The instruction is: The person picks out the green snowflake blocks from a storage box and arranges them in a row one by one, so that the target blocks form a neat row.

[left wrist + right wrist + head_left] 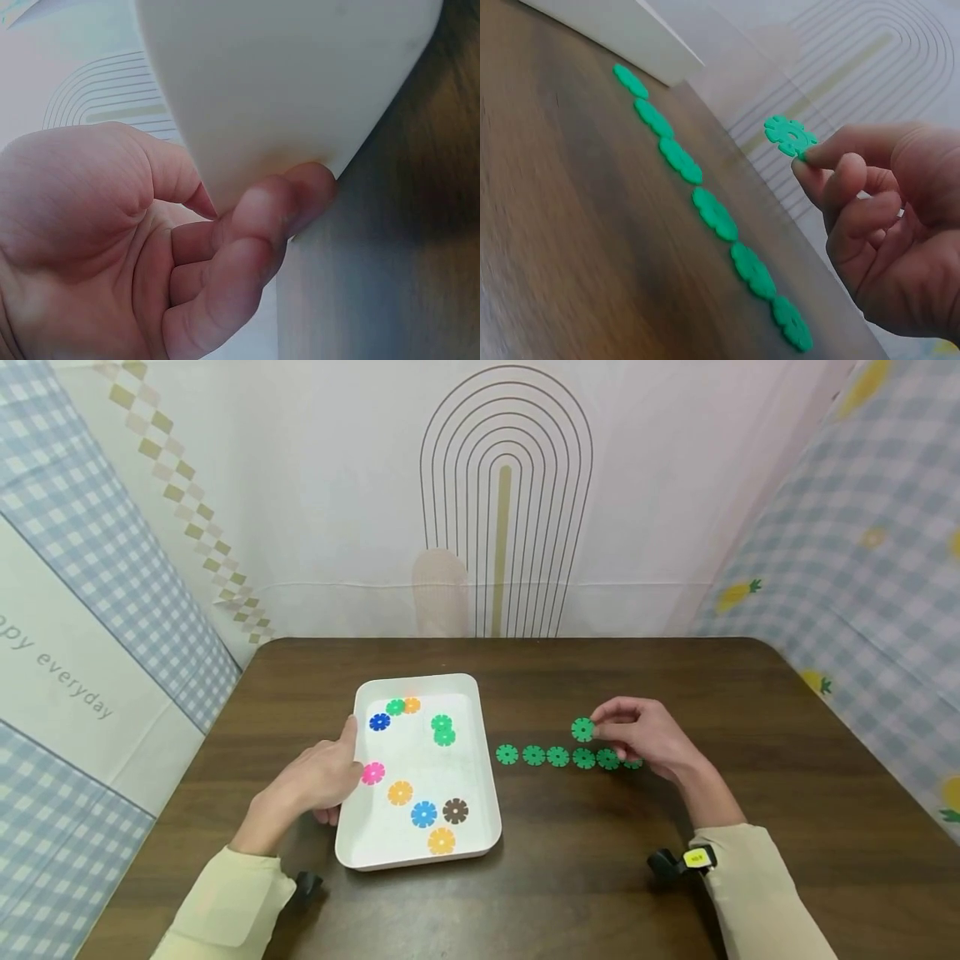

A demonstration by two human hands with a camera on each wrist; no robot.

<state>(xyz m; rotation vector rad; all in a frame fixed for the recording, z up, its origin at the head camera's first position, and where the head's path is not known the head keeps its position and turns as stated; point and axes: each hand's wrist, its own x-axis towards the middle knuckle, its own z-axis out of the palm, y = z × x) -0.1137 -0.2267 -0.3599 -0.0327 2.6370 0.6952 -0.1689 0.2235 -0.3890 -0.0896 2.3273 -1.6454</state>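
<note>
Between thumb and fingertips my right hand (647,737) pinches a green snowflake disc (582,729), raised over the table in the right wrist view. Below it a row of several green discs (715,214) lies flat on the wood, running rightward from beside the tray; the hand overlaps the row's right end in the head view. My left hand (324,774) grips the left wall of a white tray (491,793), thumb at the rim and curled fingers against the outer side. Inside the tray lie loose discs, among them a pink one (372,773), a brown one (455,811) and two overlapping green ones (444,737).
The brown wooden table (570,893) reaches back to a patterned cloth (337,527) hanging behind it. Checked cloth (862,610) hangs along the right side. Dark wrist devices (663,865) sit at both cuffs, close over the table.
</note>
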